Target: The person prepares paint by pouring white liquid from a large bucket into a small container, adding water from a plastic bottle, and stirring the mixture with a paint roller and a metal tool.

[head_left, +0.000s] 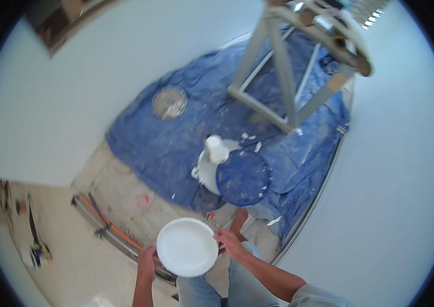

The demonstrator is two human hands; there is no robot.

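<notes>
Both my hands hold a round white tub (187, 247) by its sides, in front of my legs. Its inside looks plain white; whether it holds paint or is bare I cannot tell. My left hand (147, 263) is closed on the left edge, its fingers partly hidden. On the opposite side, my right hand (230, 245) grips the rim with the thumb near the top. Beyond the tub, a dark blue round lid or bucket top (243, 177) rests on a crumpled blue tarp (150, 138). Beside it stands a blurred white object (216, 149), with white material around it.
A grey metal frame (286, 77) stands on the tarp's far right. A round pan-like container (170, 102) lies at the far left of the tarp. Long poles with an orange strip (120, 233) lie to my left. White walls (375, 204) flank both sides. My bare foot (238, 221) is near the tarp's edge.
</notes>
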